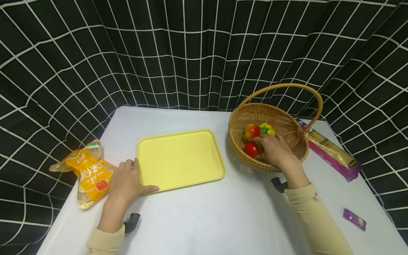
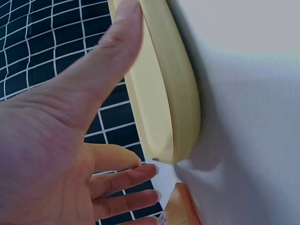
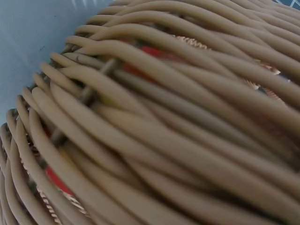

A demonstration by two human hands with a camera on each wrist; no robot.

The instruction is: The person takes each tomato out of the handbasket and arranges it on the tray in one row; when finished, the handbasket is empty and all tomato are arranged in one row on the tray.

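In the head view, my left hand (image 1: 125, 180) rests at the near left corner of a yellow rectangular tray (image 1: 180, 159). Its thumb (image 2: 115, 44) lies on the tray rim, while the other fingers extend loosely along the left side. My right hand (image 1: 275, 150) reaches into a wicker basket (image 1: 287, 122) with a tall handle. Fingers and thumb sit around a shiny red tomato (image 1: 251, 149). Beside it lie a red-and-yellow fruit (image 1: 251, 131) and a yellow pepper-like piece with a green top (image 1: 266, 129). Basket weave (image 3: 154, 108) fills the right wrist view and hides that hand.
An orange food bag (image 1: 92, 175) lies left of my left hand. A long purple-and-gold packet (image 1: 333, 152) is right of the basket, and a small purple packet (image 1: 354, 219) lies nearer. The white table (image 1: 204, 219) meets a black gridded curtain (image 1: 191, 53).
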